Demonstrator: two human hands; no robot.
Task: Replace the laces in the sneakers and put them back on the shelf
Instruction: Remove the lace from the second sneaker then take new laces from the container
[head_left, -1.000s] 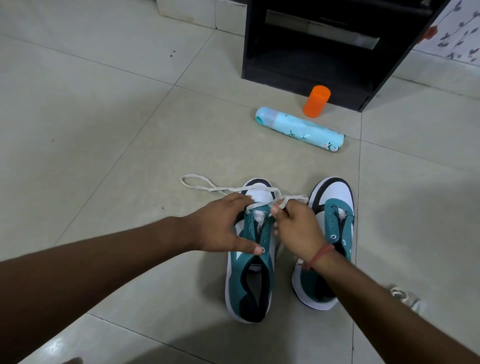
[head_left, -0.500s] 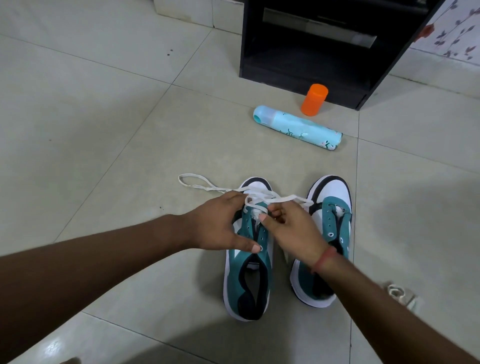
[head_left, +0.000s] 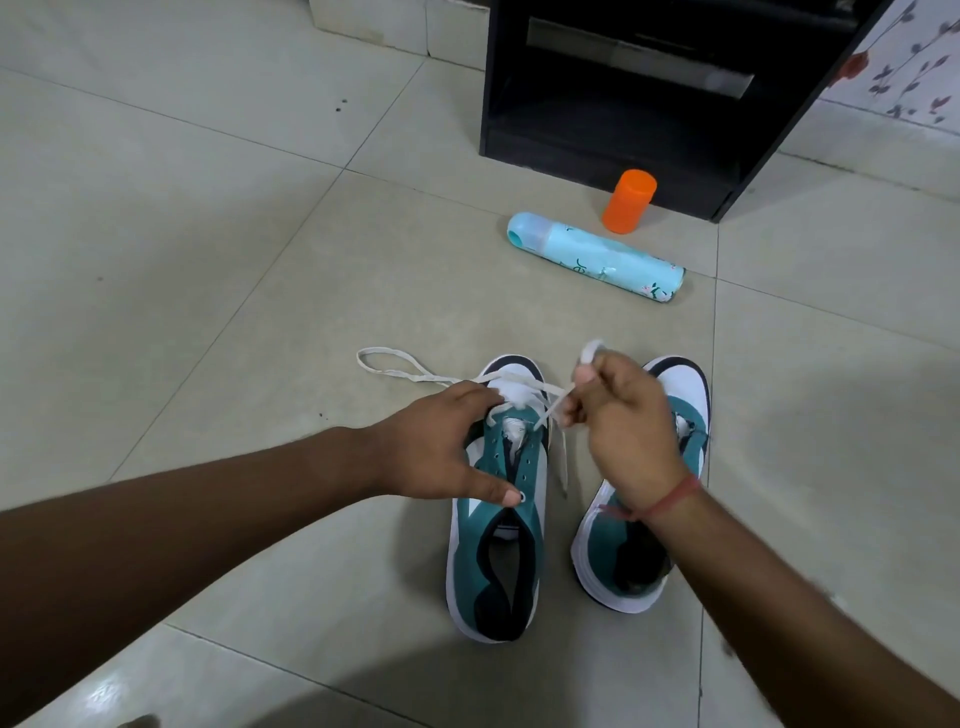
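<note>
pinching lace | right hand | above left sneaker

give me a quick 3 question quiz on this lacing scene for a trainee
1. True or false: the right hand pinches the white lace.
2. Which sneaker is being laced? A) left sneaker B) right sneaker
3. What stands upright in front of the black shelf?

Key:
1. True; the lace runs from its fingers down to the eyelets.
2. A; the left hand steadies it.
3. The orange cap, beside the lying blue spray can.
</note>
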